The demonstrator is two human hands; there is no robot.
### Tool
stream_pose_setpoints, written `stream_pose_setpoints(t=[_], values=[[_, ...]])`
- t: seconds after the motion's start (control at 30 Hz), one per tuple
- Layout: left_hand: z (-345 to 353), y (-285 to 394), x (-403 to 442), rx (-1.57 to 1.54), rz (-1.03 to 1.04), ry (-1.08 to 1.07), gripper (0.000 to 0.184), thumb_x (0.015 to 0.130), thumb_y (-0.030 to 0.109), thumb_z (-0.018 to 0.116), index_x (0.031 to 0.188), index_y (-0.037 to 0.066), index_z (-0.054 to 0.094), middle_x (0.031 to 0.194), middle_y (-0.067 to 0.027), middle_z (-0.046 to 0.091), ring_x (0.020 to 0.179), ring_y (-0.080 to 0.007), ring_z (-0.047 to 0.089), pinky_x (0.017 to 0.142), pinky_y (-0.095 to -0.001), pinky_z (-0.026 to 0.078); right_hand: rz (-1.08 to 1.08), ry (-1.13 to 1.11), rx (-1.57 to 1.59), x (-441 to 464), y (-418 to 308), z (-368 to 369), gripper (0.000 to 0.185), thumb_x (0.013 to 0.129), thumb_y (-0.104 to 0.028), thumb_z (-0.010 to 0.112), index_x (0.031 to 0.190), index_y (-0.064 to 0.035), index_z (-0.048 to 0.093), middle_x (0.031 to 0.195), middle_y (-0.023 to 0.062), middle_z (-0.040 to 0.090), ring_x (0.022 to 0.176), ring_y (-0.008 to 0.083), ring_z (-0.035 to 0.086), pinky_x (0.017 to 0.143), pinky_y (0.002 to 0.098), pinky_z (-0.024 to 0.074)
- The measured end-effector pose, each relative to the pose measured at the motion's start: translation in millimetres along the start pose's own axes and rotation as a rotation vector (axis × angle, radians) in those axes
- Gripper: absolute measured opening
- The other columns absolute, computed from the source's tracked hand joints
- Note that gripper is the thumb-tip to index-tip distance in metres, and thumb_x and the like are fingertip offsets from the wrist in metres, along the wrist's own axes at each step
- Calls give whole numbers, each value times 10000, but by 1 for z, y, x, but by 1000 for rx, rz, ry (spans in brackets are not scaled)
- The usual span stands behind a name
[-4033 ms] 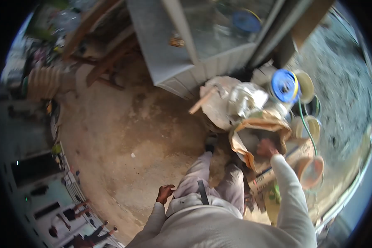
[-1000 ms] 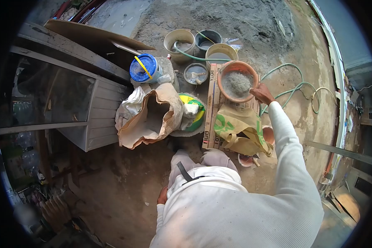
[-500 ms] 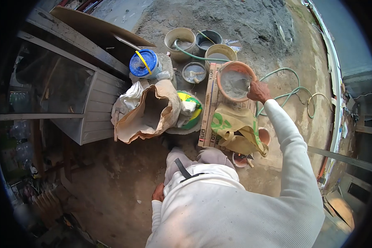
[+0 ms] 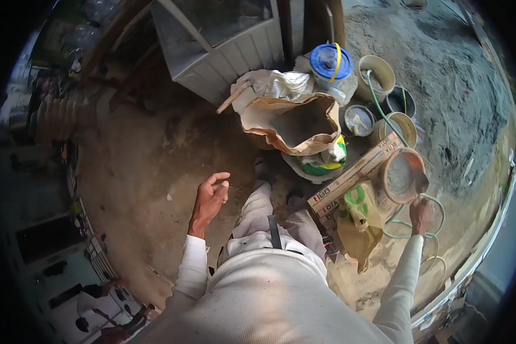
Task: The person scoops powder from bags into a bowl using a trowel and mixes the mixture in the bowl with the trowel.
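Note:
My right hand point(image 4: 423, 215) is closed round the handle of a trowel, just beyond the rim of an orange-brown tub point(image 4: 389, 192). The dark trowel blade point(image 4: 420, 181) overlaps the tub's right edge; its handle is mostly hidden in my fingers. Grey wet mix point(image 4: 400, 175) lies inside the tub. My left hand point(image 4: 210, 199) is raised over the bare floor on the left, fingers bent and apart, holding nothing. Long cardboard boxes point(image 4: 350, 182) lie beside the tub, with a yellow-green bag point(image 4: 358, 221) against them.
An open paper sack point(image 4: 258, 123) stands ahead, near a bucket with a blue lid point(image 4: 331, 62). Several pails, including a beige bucket point(image 4: 378, 94), stand behind the tub. A green hose point(image 4: 438, 209) loops on the right. Grey sand point(image 4: 436, 86) is heaped at the back. People show at lower left.
My view has turned left, so the tub and sack appear farther right. My left hand has risen from beside my hip. My right hand has drawn slightly away from the tub with the trowel.

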State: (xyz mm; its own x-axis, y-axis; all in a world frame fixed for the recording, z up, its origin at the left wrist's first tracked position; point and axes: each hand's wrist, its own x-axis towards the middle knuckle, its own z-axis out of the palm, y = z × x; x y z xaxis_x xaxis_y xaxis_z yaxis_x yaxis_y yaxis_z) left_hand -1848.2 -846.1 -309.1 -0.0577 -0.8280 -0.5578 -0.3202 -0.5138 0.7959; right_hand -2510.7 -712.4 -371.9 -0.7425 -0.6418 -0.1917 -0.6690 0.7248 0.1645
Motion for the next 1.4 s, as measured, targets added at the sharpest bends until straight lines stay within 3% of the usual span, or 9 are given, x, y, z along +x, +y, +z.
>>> stream_pose_setpoints(t=[0.07, 0.13, 0.2, 0.23, 0.37, 0.5, 0.9, 1.13, 1.4], values=[[2, 46, -16, -171, 158, -23, 448, 1067, 187, 687, 1458, -4, 577, 925, -30, 695, 866, -114, 668, 843, -264, 550, 108, 105, 98, 5, 13, 17, 454, 944, -380, 572, 1195, -47, 752, 1220, 254, 736, 1132, 475, 691, 983, 559, 533], [3, 90, -31, -267, 316, -163, 535, 1050, 185, 722, 1515, 1, 535, 1164, -73, 705, 1092, -152, 678, 1003, -307, 548, 17, -127, -143, 7, 13, 15, 490, 920, -396, 604, 1255, -67, 744, 1221, 256, 739, 1142, 460, 699, 986, 562, 542], [8, 126, -49, -504, 460, -434, 976, 889, 562, 863, 1569, -21, 474, 1290, -123, 702, 1273, -231, 641, 1142, -416, 473, -33, 82, 4, 21, 46, 55, 483, 962, -436, 568, 1274, -116, 750, 1256, 245, 733, 1141, 458, 696, 966, 549, 552], [17, 132, -53, -649, 553, -597, 1176, 786, 713, 868, 1594, -26, 438, 1363, -161, 679, 1327, -273, 622, 1181, -456, 445, 78, 73, 89, -26, -15, -8, 480, 987, -449, 552, 1300, -142, 745, 1292, 231, 726, 1134, 460, 696, 966, 562, 552], [44, 165, -99, -1214, 1065, -1174, 1367, 739, 822, 809, 1690, 26, 232, 1571, -183, 486, 1422, -334, 546, 1171, -548, 461, -173, 366, 331, -110, -69, -18, 523, 994, -440, 561, 1379, -119, 709, 1275, 264, 726, 1110, 458, 707, 962, 553, 553], [-33, 175, -166, -1476, 1237, -1394, 1479, 702, 928, 731, 1721, 43, 125, 1751, -188, 291, 1529, -369, 454, 1171, -630, 463, -419, 171, 411, -223, -163, 6, 538, 993, -463, 568, 1377, -114, 711, 1277, 266, 727, 1117, 452, 710, 968, 549, 555], [-258, 29, -245, -1574, 1421, -1015, 1463, 719, 925, 720, 1721, 35, 132, 1752, -207, 281, 1547, -384, 418, 1198, -622, 415, -694, -261, 73, -449, -361, 93, 587, 990, -532, 590, 1369, -101, 714, 1282, 271, 730, 1137, 432, 720, 986, 534, 562], [-313, -30, -274, -1513, 1426, -747, 1454, 729, 924, 713, 1721, 30, 135, 1753, -218, 275, 1557, -394, 398, 1213, -618, 388, -720, -270, -73, -486, -385, 106, 620, 988, -573, 602, 1365, -94, 717, 1285, 274, 732, 1149, 420, 725, 996, 525, 566], [-344, -121, -310, -1201, 1196, -14, 1444, 741, 922, 706, 1720, 25, 140, 1753, -231, 268, 1569, -404, 374, 1231, -613, 356, -708, -304, -268, -463, -345, 150, 660, 986, -619, 616, 1359, -85, 719, 1289, 278, 734, 1163, 407, 732, 1008, 516, 571]])
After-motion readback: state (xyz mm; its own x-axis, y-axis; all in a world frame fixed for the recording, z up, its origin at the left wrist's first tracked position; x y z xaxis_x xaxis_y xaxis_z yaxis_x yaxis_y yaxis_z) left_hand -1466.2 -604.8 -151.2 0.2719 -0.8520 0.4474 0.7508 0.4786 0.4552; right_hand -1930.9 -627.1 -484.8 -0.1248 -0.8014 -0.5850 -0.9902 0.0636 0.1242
